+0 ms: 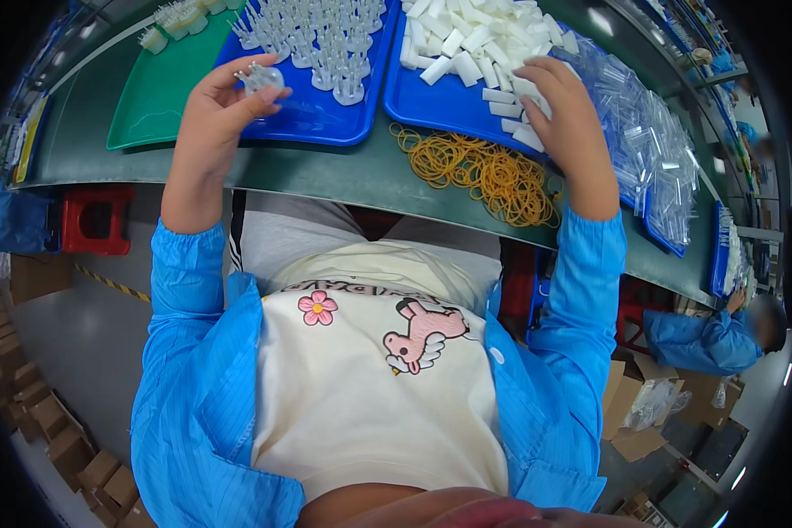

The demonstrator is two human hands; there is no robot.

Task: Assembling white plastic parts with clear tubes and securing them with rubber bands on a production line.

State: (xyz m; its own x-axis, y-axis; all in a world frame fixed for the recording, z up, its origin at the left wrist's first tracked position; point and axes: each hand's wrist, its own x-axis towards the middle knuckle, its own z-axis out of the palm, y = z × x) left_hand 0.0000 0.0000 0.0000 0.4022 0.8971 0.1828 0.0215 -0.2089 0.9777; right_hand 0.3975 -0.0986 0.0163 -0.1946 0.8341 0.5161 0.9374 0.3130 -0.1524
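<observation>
Hands apart: left hand (pixel 224 101) clamps a clear plastic piece (pixel 260 79); right hand (pixel 565 106) touches white blocks (pixel 515 88).

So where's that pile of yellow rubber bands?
In the head view, the rubber bands lie loose on the green bench, right of centre, just below the blue tray of white pieces and beside the right hand.

The right hand (pixel 572 132) is covering part of the white pieces (pixel 475 40); the picture's top edge is cutting off both blue trays (pixel 431 110).
</observation>
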